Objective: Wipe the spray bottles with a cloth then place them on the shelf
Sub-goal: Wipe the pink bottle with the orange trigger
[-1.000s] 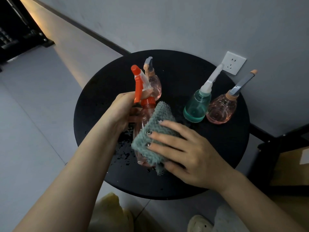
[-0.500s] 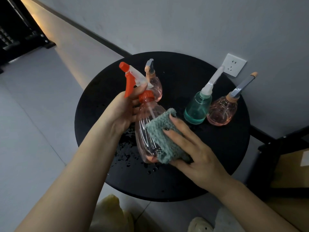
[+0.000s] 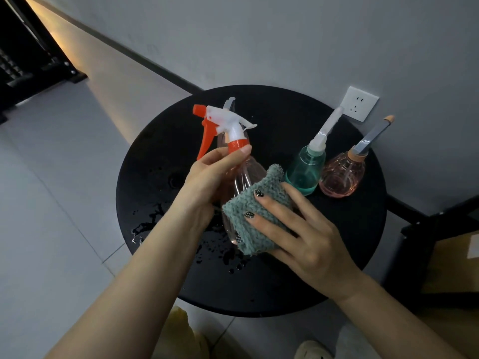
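Note:
My left hand (image 3: 207,174) grips the neck of a clear pink spray bottle (image 3: 243,174) with an orange-and-white trigger head, held tilted above the round black table (image 3: 298,288). My right hand (image 3: 293,229) holds a grey-green knitted cloth (image 3: 248,211) wrapped round the bottle's lower body. A teal spray bottle (image 3: 305,169) and a pink spray bottle (image 3: 342,174) stand side by side at the table's right rear. Behind the held bottle, only the nozzle top of another spray bottle (image 3: 230,102) shows.
Water droplets (image 3: 150,226) lie on the table's left front. A white wall socket (image 3: 359,103) sits on the wall behind the table. A dark shelf frame (image 3: 440,234) with a cardboard box stands at the right. Slippers show at the bottom edge.
The held bottle has turned so that its trigger head points further left. The cloth has slid round the bottle's lower body with my right hand.

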Tool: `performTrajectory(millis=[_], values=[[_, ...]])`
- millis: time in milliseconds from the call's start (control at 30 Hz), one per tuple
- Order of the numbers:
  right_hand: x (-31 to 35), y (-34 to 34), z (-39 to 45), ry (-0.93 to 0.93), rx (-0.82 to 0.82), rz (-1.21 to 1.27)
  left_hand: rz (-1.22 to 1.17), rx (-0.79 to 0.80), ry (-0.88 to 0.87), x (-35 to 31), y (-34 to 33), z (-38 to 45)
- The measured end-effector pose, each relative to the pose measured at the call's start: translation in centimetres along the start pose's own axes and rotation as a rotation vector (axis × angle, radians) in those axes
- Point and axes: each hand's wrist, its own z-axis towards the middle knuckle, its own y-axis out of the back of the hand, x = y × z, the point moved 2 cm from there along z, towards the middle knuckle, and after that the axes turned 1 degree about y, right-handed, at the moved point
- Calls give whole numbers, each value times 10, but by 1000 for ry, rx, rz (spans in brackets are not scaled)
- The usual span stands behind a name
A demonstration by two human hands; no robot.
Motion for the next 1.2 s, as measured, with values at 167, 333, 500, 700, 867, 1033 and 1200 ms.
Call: performTrajectory(millis=[167,333,500,700,867,1033,1200], values=[[1,1,2,6,117,37,22,-169,-63,-1,6,-2],[-3,4,1,122,202,37,104,-168,-122,-9,14,-2],[-14,6,12,-23,194,220,218,-23,-81,-12,14,-3],[-14,3,32,-391,86,712,183,52,-52,-7,10,-2],[-8,4,16,-179,200,433,211,67,-24,-8,21,4],[-2,12,2,98,214,219,176,23,-31,-9,28,9],[-10,10,11,-71,149,384,187,103,2,-2,23,10]])
